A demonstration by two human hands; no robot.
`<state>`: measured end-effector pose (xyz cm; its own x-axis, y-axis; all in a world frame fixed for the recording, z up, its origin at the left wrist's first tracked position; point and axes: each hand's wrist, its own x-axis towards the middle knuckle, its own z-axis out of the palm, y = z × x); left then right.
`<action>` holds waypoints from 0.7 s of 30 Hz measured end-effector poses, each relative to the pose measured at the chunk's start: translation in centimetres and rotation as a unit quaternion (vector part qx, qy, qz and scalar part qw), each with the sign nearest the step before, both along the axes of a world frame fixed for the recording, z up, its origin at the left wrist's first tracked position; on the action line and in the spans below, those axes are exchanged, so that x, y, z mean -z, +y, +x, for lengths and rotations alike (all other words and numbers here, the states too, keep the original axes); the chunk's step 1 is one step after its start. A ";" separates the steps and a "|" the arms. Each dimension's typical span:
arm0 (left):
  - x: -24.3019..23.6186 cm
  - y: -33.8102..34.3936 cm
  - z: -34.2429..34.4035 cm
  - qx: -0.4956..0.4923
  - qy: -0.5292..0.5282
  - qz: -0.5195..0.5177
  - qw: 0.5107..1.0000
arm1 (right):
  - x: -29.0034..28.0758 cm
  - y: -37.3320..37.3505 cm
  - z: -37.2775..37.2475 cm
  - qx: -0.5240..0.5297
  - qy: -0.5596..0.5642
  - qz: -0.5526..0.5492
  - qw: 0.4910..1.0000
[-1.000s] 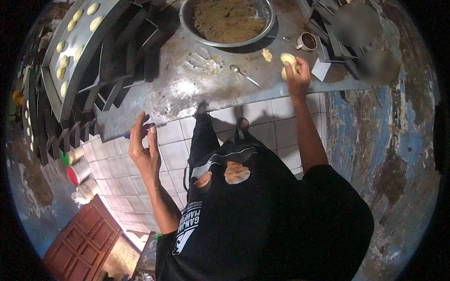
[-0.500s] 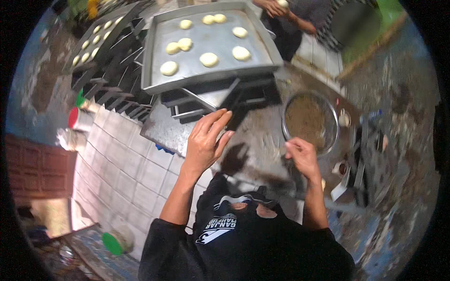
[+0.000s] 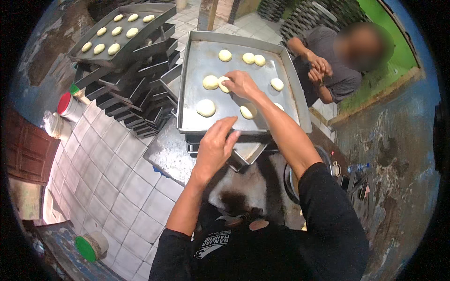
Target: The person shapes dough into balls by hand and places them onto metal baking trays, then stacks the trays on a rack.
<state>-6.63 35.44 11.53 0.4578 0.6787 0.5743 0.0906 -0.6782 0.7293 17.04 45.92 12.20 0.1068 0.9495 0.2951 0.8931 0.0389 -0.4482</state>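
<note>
A grey metal tray (image 3: 253, 42) holds several pale round dough balls, some alone and some touching in pairs. My right hand (image 3: 242, 85) reaches over it, its fingertips closed on a dough ball (image 3: 223, 85) that sits against another dough ball (image 3: 210, 83). Just in front of the tray's near side, my left hand (image 3: 214, 147) hovers with thumb apart and fingers stretched, holding nothing. Closest to it on the tray is a flattened dough ball (image 3: 206, 108). My right forearm partly covers another dough ball at the tray's near right.
A tall stack of trays (image 3: 131, 84) stands at the left, its top tray (image 3: 110, 40) bearing dough balls. Another person's hands (image 3: 320, 69) are close together beyond the tray's right side. My right arm partly hides a round bowl (image 3: 289, 182). Lidded buckets (image 3: 70, 107) stand on the tiled floor.
My right hand has moved from beside the bowl to a dough ball on the tray. The view has shifted, bringing more of the tray stack and the other person into sight.
</note>
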 end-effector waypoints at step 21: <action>5.6 -34.3 11.4 0.230 -0.105 -0.461 0.851 | 4.7 -55.6 -8.2 0.266 0.542 0.157 0.782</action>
